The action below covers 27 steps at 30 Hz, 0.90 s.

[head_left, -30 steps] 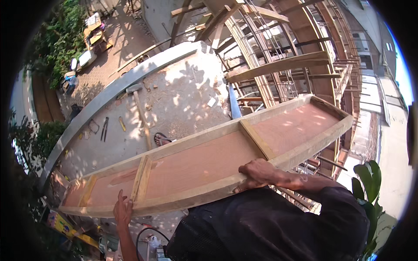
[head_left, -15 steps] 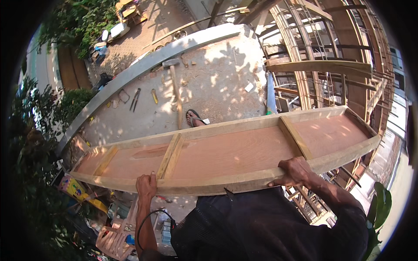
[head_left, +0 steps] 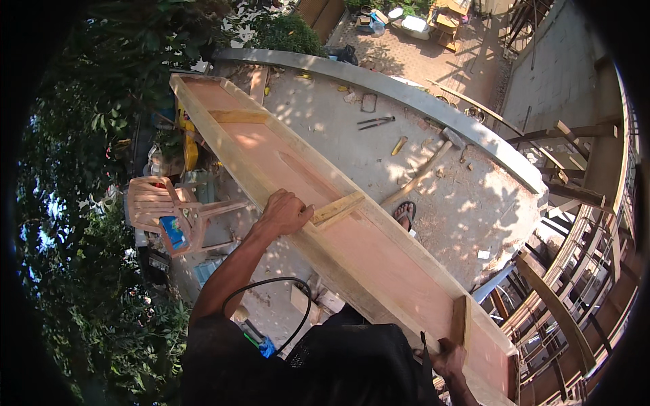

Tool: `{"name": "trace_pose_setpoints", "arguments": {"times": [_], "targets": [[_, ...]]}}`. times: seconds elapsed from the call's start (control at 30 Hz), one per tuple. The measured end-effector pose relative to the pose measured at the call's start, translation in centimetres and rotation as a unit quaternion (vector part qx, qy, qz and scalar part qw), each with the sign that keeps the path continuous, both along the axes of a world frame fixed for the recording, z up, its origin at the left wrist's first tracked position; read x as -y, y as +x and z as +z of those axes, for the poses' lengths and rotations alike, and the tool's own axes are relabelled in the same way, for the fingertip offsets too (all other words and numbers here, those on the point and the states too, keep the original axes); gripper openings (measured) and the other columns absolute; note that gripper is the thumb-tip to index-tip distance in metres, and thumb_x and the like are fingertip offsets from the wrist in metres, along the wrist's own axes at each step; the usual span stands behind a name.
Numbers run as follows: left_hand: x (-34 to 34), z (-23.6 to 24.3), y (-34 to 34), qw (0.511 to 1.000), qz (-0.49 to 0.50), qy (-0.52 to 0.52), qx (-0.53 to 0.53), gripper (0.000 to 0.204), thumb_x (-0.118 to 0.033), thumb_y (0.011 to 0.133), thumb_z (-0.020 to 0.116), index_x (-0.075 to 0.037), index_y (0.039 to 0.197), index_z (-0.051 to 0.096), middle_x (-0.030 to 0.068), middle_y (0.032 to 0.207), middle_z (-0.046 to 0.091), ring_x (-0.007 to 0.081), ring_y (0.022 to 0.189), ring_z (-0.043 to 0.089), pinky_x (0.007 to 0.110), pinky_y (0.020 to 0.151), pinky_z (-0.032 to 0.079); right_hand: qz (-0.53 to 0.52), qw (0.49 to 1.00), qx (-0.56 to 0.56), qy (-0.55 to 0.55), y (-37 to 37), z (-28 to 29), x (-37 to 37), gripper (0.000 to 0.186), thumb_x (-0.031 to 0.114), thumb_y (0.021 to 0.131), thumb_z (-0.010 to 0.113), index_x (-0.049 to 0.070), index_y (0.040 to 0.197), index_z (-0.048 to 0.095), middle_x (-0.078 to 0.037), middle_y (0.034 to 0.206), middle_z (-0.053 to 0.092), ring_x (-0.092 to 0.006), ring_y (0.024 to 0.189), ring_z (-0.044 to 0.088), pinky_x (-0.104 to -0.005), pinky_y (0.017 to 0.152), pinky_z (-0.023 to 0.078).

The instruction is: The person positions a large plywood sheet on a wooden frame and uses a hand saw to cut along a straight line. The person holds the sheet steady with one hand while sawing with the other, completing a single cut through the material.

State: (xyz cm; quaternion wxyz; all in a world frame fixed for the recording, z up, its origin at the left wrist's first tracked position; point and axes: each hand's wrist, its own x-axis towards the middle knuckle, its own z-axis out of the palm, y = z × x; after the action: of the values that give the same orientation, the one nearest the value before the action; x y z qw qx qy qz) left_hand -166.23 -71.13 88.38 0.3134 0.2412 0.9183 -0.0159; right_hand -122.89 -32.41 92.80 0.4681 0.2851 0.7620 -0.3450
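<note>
Swung clockwise in view since the earlier frame, the framed plywood panel (head_left: 393,264) runs from ten-thirty to four-thirty. The left hand (head_left: 284,211), near centre, and right hand (head_left: 448,358), at five o'clock, pinch its near rim. A sledgehammer (head_left: 420,170) lies at two, a plastic chair (head_left: 147,208) at nine.

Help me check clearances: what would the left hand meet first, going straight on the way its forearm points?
Across the reddish panel, the left hand would probably meet the far wooden rail first, though depth is unclear.
</note>
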Motion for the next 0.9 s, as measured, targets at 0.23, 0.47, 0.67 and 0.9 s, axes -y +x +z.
{"name": "trace_pose_setpoints", "arguments": {"times": [0.23,0.47,0.67,0.9], "targets": [[4.9,-8.0,-15.6,0.997,0.026,-0.059,-0.030,0.047,-0.039,0.095,0.061,0.002,0.085,0.082,0.0274,0.087,0.075,0.0425,0.093,0.070,0.050,0.102,0.050,0.019,0.999,-0.042,-0.029,-18.0,-9.5,3.4,0.084,0.080,0.067,0.083,-0.001,0.088,0.076,-0.023,0.076,0.074,-0.0411,0.079,0.076,-0.0497,0.078,0.059],[14.0,-18.4,-29.9,0.988,0.085,-0.129,-0.016,0.049,-0.038,0.096,0.057,0.004,0.090,0.081,0.0288,0.093,0.076,0.0423,0.103,0.072,0.051,0.102,0.052,0.025,0.996,-0.069,-0.041,-34.0,-20.5,11.0,0.083,0.079,0.070,0.083,-0.002,0.087,0.076,-0.023,0.074,0.073,-0.0418,0.078,0.075,-0.0510,0.078,0.058],[21.5,-28.4,-37.7,0.985,0.126,-0.122,0.000,0.051,-0.041,0.097,0.056,0.004,0.091,0.080,0.0304,0.097,0.075,0.0430,0.102,0.073,0.051,0.102,0.052,0.021,0.997,-0.028,-0.065,-44.4,-27.0,17.3,0.081,0.075,0.072,0.083,-0.003,0.090,0.077,-0.023,0.075,0.074,-0.0409,0.080,0.077,-0.0499,0.077,0.059],[22.2,-40.2,-45.3,0.985,0.110,-0.059,-0.118,0.049,-0.040,0.101,0.056,0.004,0.090,0.075,0.0297,0.101,0.071,0.0486,0.106,0.066,0.053,0.104,0.048,0.017,0.998,-0.028,-0.060,-51.2,-38.9,17.9,0.095,0.080,0.070,0.082,-0.004,0.115,0.079,-0.027,0.094,0.078,-0.0403,0.092,0.078,-0.0473,0.087,0.061]]}}
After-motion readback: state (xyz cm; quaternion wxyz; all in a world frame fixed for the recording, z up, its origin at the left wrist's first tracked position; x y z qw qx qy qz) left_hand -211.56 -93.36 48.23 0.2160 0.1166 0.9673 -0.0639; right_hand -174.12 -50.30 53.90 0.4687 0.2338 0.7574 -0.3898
